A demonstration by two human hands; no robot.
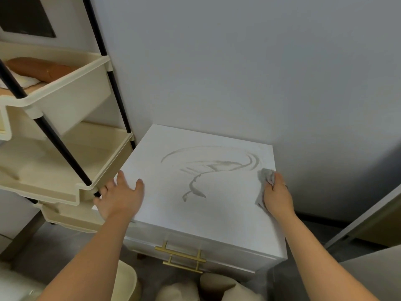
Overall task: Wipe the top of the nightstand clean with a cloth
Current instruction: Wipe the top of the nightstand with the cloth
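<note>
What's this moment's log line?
step: wipe | right hand grips cloth at nightstand right edge | left hand rests on left edge | smears mid-top unwiped

A white nightstand (217,213) stands against the grey wall, its top streaked with curved brownish smears (208,168). The right hand (276,196) grips a grey cloth (265,181) at the top's right edge. The left hand (119,197) rests with fingers spread on the left edge, beside a cream tiered cart (65,105). Two gold handles (181,256) cross the drawers; what lies blurred below may be slippers.

Smeared nightstand (173,205) (grey cloth (263,181) rightward)
</note>
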